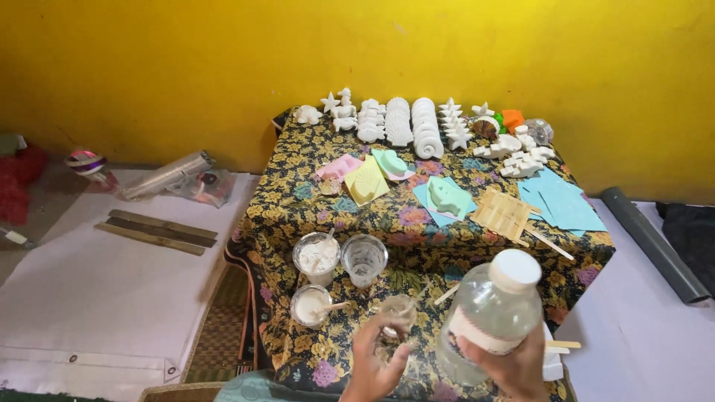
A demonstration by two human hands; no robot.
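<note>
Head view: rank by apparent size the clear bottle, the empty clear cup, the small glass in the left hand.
1. clear bottle, nearest the camera, so partly inflated
2. empty clear cup
3. small glass

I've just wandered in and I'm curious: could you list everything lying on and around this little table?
Floral cloth: one, black and yellow, covering the table.
White cast figures: many, rows along the far edge.
Moulds: several, pink, yellow, green, mid-table.
Blue sheets: a few, right side.
Wooden sticks: a bundle, beside the blue sheets.
Cups with white mix: two, near left.
Empty clear cup: one, beside them.
Wooden slats: two, on the floor at left.
Grey pipe: one, right floor.
Left hand: fingers on a small clear cup.
Right hand: holding a clear bottle, white cap.
</note>
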